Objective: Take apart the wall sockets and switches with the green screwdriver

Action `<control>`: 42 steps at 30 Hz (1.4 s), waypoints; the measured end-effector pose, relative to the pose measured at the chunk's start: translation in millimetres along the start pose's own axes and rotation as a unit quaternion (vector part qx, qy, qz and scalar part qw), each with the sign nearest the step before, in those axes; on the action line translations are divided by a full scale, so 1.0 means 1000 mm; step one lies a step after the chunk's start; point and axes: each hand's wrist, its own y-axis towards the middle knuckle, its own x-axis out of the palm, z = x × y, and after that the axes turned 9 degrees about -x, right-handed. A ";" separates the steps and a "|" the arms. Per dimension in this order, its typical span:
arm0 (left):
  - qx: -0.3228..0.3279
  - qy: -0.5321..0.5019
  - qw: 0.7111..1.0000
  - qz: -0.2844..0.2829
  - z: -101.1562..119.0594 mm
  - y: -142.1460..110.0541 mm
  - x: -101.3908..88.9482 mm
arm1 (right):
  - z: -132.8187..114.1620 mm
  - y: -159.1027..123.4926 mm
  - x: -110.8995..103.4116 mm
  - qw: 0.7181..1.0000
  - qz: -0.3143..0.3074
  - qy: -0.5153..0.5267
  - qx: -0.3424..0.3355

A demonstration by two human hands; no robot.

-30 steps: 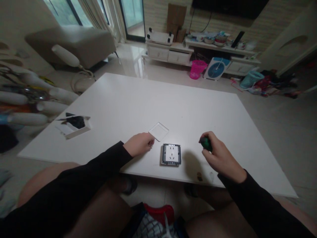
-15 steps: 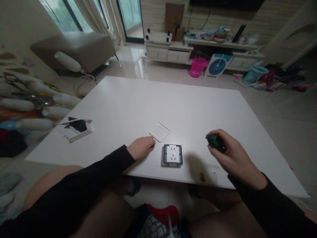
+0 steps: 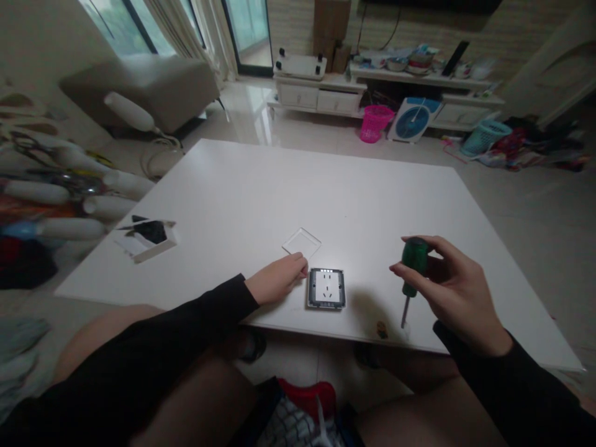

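Note:
My right hand (image 3: 454,285) grips a screwdriver (image 3: 414,257) by its green handle, to the right of the wall socket. The metal shaft points down toward the table, its tip near a small clear piece (image 3: 406,330). The wall socket (image 3: 327,287) lies face up near the front edge, its dark grey frame exposed around the white middle. Beside its left edge, my left hand (image 3: 284,277) is closed with fingers curled; whether it touches the socket or holds anything is hidden. Behind that hand lies a clear square cover plate (image 3: 302,241), partly covered by the fingers.
On the white table (image 3: 261,186), an open white box (image 3: 156,247) with dark contents lies at the left. A small brownish piece (image 3: 382,329) sits by the front edge. A pink basket (image 3: 375,124) and a blue fan (image 3: 413,120) stand on the floor beyond.
My left hand has moved right, up to the socket's edge. In my right hand the screwdriver has turned from lying sideways to pointing down, and its shaft now shows.

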 end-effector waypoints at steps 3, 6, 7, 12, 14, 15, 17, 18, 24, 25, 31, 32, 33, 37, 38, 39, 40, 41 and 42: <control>0.029 -0.043 0.999 0.008 0.012 -0.003 -0.003 | -0.003 0.001 0.002 0.999 0.033 0.026 0.021; 0.043 -0.076 0.996 0.014 0.020 -0.007 -0.003 | -0.003 0.001 0.007 0.996 0.066 0.059 0.027; 0.045 -0.090 0.995 0.019 0.022 -0.008 -0.003 | -0.003 0.001 0.009 0.994 0.076 0.075 0.029; 0.050 -0.167 0.983 0.050 0.027 -0.011 -0.004 | 0.000 -0.001 0.016 0.981 0.093 0.167 0.024; 0.051 -0.187 0.979 0.068 0.029 -0.010 -0.004 | -0.001 -0.002 0.018 0.977 0.088 0.192 0.025; 0.051 -0.196 0.976 0.076 0.030 -0.010 -0.004 | -0.002 -0.003 0.019 0.975 0.086 0.201 0.026; 0.048 -0.211 0.973 0.083 0.031 -0.010 -0.003 | -0.005 -0.006 0.022 0.972 0.086 0.215 0.026; 0.045 -0.217 0.972 0.082 0.031 -0.009 -0.002 | -0.007 -0.007 0.024 0.971 0.087 0.220 0.022; 0.031 -0.245 0.966 0.081 0.030 -0.009 0.004 | -0.011 -0.009 0.032 0.968 0.091 0.234 -0.007; 0.030 -0.248 0.965 0.079 0.030 -0.009 0.004 | -0.011 -0.008 0.033 0.967 0.090 0.237 -0.007; 0.023 -0.256 0.964 0.067 0.032 -0.010 0.001 | -0.010 -0.008 0.032 0.964 0.091 0.249 -0.011; 0.022 -0.256 0.964 0.068 0.032 -0.010 0.002 | -0.009 -0.009 0.032 0.964 0.092 0.248 -0.013; 0.021 -0.256 0.964 0.068 0.032 -0.010 0.002 | -0.009 -0.009 0.032 0.965 0.092 0.244 -0.013; 0.015 -0.280 0.958 0.061 0.032 -0.009 0.004 | -0.010 -0.011 0.033 0.970 0.093 0.222 -0.023; 0.011 -0.289 0.955 0.060 0.032 -0.009 0.004 | -0.010 -0.011 0.033 0.971 0.092 0.218 -0.025; 0.009 -0.297 0.953 0.059 0.033 -0.009 0.005 | -0.010 -0.011 0.033 0.972 0.092 0.216 -0.028; 0.007 -0.301 0.952 0.058 0.033 -0.009 0.005 | -0.010 -0.010 0.033 0.971 0.092 0.217 -0.029; 0.006 -0.303 0.951 0.059 0.033 -0.009 0.005 | -0.011 -0.010 0.033 0.971 0.092 0.218 -0.029; 0.007 -0.303 0.951 0.059 0.033 -0.009 0.005 | -0.011 -0.010 0.033 0.971 0.093 0.220 -0.029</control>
